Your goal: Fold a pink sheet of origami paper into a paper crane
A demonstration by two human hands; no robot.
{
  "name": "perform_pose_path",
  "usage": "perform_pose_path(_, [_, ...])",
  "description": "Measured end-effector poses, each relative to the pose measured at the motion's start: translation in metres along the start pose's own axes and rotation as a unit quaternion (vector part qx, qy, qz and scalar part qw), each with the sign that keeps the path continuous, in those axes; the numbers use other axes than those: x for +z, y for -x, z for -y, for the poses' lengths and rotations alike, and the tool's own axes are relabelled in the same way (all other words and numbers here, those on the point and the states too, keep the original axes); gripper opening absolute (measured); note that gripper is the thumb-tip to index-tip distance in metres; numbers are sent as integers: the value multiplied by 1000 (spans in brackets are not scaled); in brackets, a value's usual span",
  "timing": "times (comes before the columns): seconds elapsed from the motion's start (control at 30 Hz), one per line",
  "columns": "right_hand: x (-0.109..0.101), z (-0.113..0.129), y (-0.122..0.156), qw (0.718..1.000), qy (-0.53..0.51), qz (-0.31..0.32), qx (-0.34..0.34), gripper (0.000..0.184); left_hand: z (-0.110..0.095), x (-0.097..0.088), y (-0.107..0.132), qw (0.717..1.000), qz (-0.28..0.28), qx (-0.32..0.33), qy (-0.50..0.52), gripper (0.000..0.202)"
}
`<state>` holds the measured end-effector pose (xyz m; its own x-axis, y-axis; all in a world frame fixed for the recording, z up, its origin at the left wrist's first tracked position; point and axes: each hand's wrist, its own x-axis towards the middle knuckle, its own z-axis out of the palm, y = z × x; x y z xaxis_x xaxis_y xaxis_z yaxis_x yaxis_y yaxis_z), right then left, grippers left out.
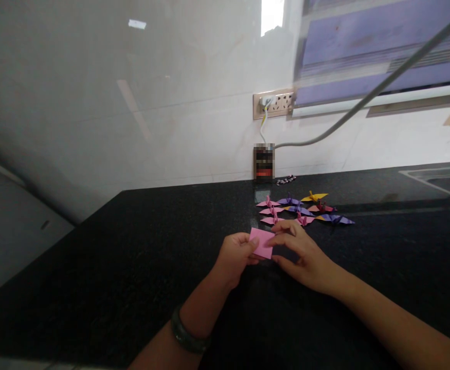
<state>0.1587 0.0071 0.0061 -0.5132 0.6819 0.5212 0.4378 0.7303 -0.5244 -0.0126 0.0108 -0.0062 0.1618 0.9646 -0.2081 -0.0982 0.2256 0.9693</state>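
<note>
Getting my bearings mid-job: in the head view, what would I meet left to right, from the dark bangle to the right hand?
Dark bangle, left hand, pink paper square, right hand.

From the pixelated upright box point(264, 163) on the dark table point(163, 221), a socket panel point(279, 106) with a white plug point(267, 100) sits toward 12 o'clock, a purple panel point(363, 36) between 1 and 2, a grey cable point(402, 70) rises toward 2, a metallic rim point(421, 173) lies near 3, and a beaded strand point(286, 180) at 4.
</note>
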Motion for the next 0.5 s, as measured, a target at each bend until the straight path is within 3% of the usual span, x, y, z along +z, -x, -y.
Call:
perform_pose_path(0.27, [4, -2, 1, 1000, 12, -8, -11, 25, -1, 2, 2, 1000, -2, 21, -17, 25])
perform_pose_path(0.5, [7, 2, 1, 998, -25, -33, 40, 28, -2, 8, 5, 999, 12, 47, -18, 27])
